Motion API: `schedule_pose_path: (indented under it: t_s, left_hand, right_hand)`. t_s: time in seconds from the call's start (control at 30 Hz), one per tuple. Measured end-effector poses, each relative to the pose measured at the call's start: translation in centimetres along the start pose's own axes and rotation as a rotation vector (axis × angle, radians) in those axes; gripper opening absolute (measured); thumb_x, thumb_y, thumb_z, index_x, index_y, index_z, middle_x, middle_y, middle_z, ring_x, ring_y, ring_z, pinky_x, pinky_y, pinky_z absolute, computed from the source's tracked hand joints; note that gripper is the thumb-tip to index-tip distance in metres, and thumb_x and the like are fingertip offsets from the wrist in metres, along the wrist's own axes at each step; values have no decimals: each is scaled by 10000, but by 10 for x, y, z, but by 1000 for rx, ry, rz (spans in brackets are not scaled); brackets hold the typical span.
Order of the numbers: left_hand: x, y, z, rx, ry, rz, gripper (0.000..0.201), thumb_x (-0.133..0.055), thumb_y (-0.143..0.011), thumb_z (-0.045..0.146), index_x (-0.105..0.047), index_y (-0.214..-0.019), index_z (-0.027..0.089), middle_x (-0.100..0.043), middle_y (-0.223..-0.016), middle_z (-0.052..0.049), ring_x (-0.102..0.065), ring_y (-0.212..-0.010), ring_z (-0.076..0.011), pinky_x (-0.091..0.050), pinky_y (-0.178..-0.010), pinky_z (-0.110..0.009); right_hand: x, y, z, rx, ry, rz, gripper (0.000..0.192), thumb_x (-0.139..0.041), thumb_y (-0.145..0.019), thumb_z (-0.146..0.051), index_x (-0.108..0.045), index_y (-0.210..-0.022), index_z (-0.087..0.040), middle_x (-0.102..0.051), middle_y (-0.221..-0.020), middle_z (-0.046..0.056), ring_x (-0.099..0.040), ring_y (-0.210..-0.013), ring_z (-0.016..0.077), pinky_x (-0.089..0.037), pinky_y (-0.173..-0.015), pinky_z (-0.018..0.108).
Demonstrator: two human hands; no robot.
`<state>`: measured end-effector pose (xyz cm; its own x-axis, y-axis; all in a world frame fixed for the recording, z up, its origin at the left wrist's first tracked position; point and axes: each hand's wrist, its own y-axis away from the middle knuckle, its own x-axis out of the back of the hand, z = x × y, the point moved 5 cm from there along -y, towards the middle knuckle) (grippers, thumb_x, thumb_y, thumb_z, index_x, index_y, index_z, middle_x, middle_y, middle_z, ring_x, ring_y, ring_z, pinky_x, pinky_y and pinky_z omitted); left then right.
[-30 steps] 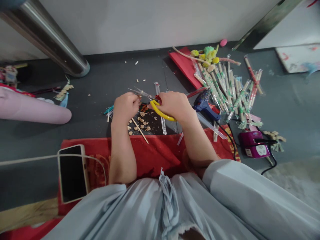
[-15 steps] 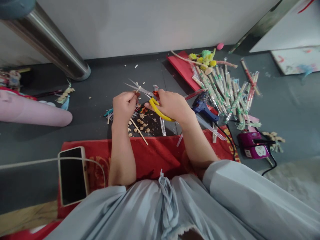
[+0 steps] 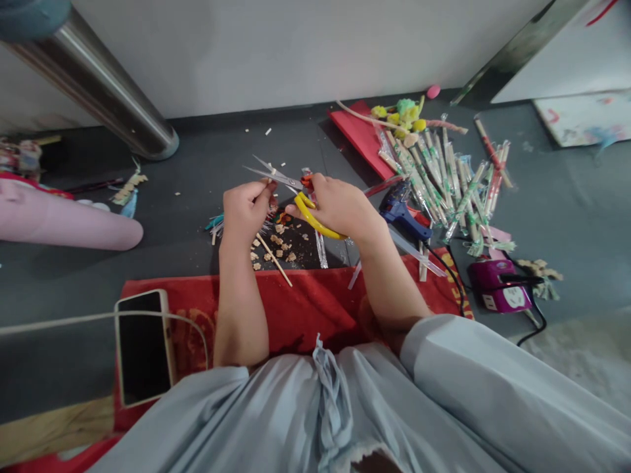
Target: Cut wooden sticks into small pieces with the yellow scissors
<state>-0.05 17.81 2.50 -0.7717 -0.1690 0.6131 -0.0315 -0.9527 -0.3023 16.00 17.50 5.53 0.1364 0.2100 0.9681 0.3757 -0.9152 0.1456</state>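
My right hand (image 3: 340,207) grips yellow-handled scissors (image 3: 311,217), whose steel blades (image 3: 270,172) stand spread apart and point left. My left hand (image 3: 246,209) is closed around a thin wooden stick (image 3: 273,257) whose top end meets the blades; its lower end slants down toward the red cloth. Beneath both hands lies a dark patch of floor strewn with several small cut wood bits (image 3: 280,246).
A blue glue gun (image 3: 401,211) lies right of my right hand, beside a heap of wrapped chopsticks (image 3: 446,180) and a red sheet (image 3: 362,138). A purple power strip (image 3: 500,293) sits far right. A phone (image 3: 142,345) with cable rests on the red cloth (image 3: 300,305). A pink roll (image 3: 64,223) and steel leg (image 3: 98,85) lie left.
The scissor blades have opened wider. Both hands have shifted slightly up and left in the view; the camera also tilted a little.
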Motion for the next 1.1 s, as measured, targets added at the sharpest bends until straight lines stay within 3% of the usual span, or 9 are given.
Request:
schedule_pose_path:
  t_s: [0.23,0.73,1.1]
  left_hand:
    - [0,0,1,33,102,-31,348,-476,-889,382,-579,-622,184,-571,-517,28,-499,-475,-78,-394,-528,-209]
    - [-2,1,-2,40,97,-62,313,-457,-896,345,-587,-662,183,-565,-523,31,-500,-478,-79,-396,-540,-211]
    - [-2,1,0,2,60,-105,272,-465,-887,319,-582,-679,188,-593,-575,17,-527,-551,-97,-402,-580,-224]
  right_hand:
    - [0,-1,-2,-6,13,-9,791,-201,-829,-758,-507,-1088,-76,-649,-1042,206,-623,-977,312,-431,-764,346]
    - [-2,-2,-1,-21,11,-23,779,-192,-829,-759,-543,-1048,-98,-668,-980,187,-645,-892,300,-429,-704,335]
    - [-6,-3,-3,9,4,11,791,-208,-833,-750,-514,-1102,-72,-631,-1089,208,-602,-1016,315,-427,-804,366]
